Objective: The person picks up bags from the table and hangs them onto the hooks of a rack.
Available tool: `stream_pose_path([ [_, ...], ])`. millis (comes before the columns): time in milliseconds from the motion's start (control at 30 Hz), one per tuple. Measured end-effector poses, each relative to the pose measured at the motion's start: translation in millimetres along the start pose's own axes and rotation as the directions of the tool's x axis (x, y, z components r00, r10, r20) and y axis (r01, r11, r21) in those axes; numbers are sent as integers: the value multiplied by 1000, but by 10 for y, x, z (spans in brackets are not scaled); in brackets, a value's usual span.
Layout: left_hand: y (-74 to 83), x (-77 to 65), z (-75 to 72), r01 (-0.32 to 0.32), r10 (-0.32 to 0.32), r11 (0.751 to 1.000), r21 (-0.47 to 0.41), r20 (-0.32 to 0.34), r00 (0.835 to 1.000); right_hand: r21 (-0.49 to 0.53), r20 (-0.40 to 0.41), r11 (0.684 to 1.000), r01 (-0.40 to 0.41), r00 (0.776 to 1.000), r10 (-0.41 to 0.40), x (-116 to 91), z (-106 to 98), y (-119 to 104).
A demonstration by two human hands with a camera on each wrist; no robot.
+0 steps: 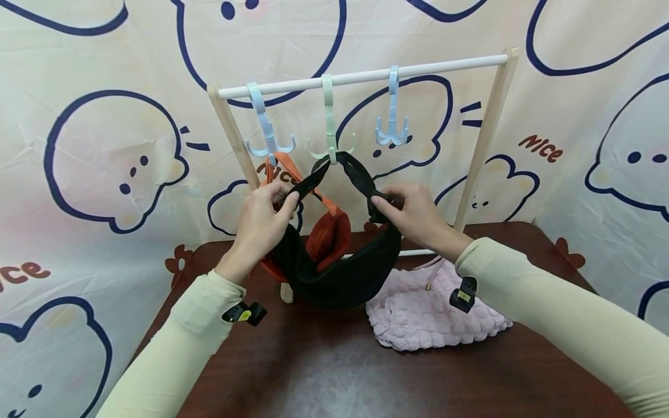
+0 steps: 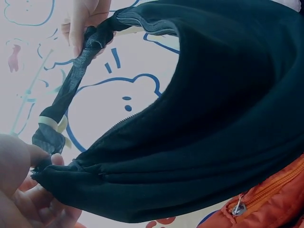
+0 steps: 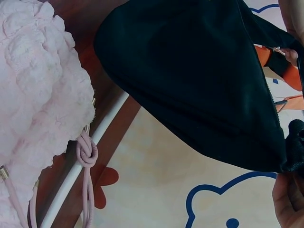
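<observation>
One black bag (image 1: 340, 284), smooth, crescent-shaped (zipper-edged); left hand (image 1: 263, 219), right hand (image 1: 415, 213) each grip strap (image 1: 358, 175).

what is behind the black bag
In the head view, an orange bag shows partly behind the black bag, with a lower white bar and a pink bag emerging at right. The black bag hides much of the orange bag and part of the lower white bar there.

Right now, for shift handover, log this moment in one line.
left grip: holds strap; right grip: holds strap; black bag: strap on green hook; orange bag: on left blue hook; pink bag: on table
</observation>
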State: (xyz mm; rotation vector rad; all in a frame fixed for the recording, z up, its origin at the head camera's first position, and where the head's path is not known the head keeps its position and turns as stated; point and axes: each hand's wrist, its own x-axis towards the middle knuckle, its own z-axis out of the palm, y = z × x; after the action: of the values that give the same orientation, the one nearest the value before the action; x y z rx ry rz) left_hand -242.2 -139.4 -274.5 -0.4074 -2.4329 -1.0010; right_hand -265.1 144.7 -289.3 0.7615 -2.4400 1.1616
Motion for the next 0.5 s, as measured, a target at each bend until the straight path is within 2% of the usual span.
stream_pose_path([
  [500, -20, -56, 83, 8, -8, 1000, 25, 3, 1000, -23, 9, 1000, 10, 1000, -9, -49, 74, 11],
])
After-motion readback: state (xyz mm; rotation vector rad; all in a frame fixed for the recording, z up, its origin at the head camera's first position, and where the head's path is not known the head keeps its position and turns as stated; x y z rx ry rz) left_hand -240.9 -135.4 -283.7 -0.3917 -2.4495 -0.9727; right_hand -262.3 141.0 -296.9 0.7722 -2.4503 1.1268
